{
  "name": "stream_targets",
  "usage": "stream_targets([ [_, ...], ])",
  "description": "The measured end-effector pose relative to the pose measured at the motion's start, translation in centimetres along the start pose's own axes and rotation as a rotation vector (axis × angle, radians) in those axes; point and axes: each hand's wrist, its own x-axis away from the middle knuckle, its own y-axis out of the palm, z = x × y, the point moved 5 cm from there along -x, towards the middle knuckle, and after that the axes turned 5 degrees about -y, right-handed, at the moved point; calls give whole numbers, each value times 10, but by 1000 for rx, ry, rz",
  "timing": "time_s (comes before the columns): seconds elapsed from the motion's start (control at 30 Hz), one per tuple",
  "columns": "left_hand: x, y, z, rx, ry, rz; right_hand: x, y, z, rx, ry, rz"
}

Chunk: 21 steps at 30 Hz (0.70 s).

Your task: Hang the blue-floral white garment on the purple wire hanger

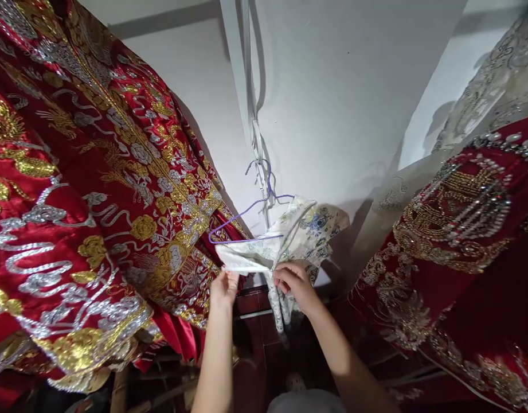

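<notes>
A white garment with a blue and green floral print (317, 223) hangs partly on a purple wire hanger (238, 217) in front of me. The hanger's left end is bare, while cloth covers its right shoulder. My left hand (224, 289) is closed in a pinch on the left end of the garment's pale edge. At the middle of that edge, the fingers of my right hand (294, 284) are curled in and pinch the cloth. Between both hands the edge is drawn nearly straight. Narrow folds of the same print dangle below my right hand.
Red robes with gold and silver embroidery (117, 155) fill the left side. A beaded red dress (457, 229) stands at the right, with a pale embellished garment (496, 80) behind it. White straps (246, 74) run down the wall (341, 103) to the hanger.
</notes>
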Motion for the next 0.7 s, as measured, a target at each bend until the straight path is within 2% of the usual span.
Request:
stream_targets([
  [0.1,7,-10,-40,-30,-80,59,5,-16,6,24,19,13],
  [0.2,21,-4,-58,-38,-126,47,11,-38,12,120,34,-35],
  [0.27,37,12,-62,-46,-127,-65,13,-52,13,221,11,-31],
  [0.33,58,34,-62,-86,-92,-244,12,-63,9,302,-64,76],
  [0.4,81,55,-63,-164,-23,-409,11,-66,6,310,-106,158],
  [0.43,92,63,-63,-220,23,-470,11,-62,7,272,-68,129],
  [0.5,109,74,-64,-386,156,-541,13,-45,15,134,121,-71],
  [0.57,120,81,-61,-643,346,-582,20,-27,19,-8,276,-260],
  [0.63,128,82,-55,-890,539,-627,25,-20,15,-49,263,-308],
  [0.7,131,75,-50,-1041,599,-698,25,-19,6,28,192,-319],
])
